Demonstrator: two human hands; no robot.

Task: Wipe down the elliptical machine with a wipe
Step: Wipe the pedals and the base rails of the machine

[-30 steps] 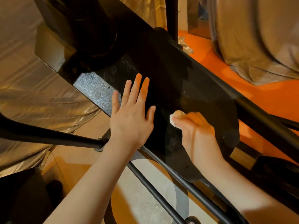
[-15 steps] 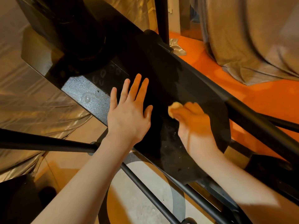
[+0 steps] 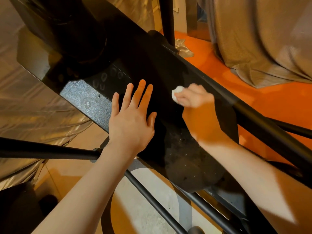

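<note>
Two bare hands work on the black shroud of the elliptical machine (image 3: 168, 78), seen from the head camera looking down. Farther up the panel, the right hand (image 3: 196, 98) has its fingers curled around a small white wipe (image 3: 177, 94), bunched into a wad; the wad pokes out at the fingertips on the side toward the other hand and presses against the glossy black surface. That hand is blurred, so the exact lie of each finger cannot be told. Just beside the wipe, toward the left arm, the left hand (image 3: 130, 122) lies flat on the same panel with its fingers straight and spread, palm down, holding nothing. Beyond the left fingertips, faint oval smudges (image 3: 103, 76) mark the black surface, and next to the little finger a grey speckled plate (image 3: 89, 100) carries a few droplets. Below the right wrist the panel looks dull and spotted. A black bar (image 3: 253, 114) runs diagonally just past the right hand's knuckles, and another black tube (image 3: 47, 151) crosses under the left wrist. Past the bar lies orange floor (image 3: 278, 105), with tan draped cloth (image 3: 261, 39) farther beyond it.
</note>
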